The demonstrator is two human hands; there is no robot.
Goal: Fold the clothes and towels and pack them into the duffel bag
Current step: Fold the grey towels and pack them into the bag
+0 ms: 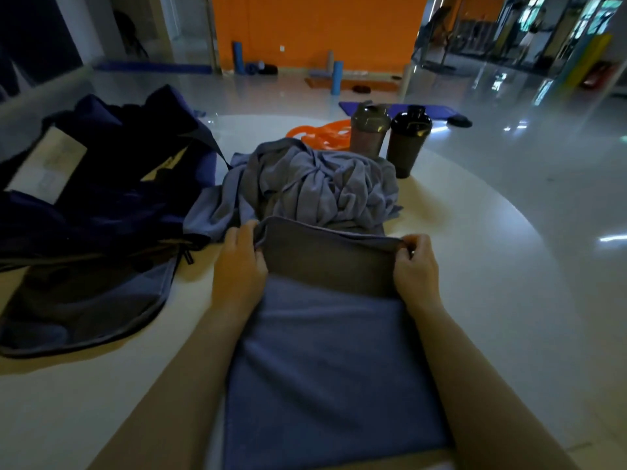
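Note:
A blue towel [325, 368] lies flat on the white table [492, 283] in front of me, its far end lifted and folded toward me. My left hand [239, 266] pinches the far left corner of that fold. My right hand [415, 262] pinches the far right corner. Just beyond the towel sits a crumpled heap of grey-blue clothes [315, 184]. The dark navy duffel bag [84, 212] lies open at the left, its flap spread toward the table's near edge.
Two dark shaker bottles [409, 140] stand behind the clothes heap, next to an orange strap-like item [322, 132]. The table's round edge curves away at the right. Beyond is a shiny gym floor with mats and foam rollers.

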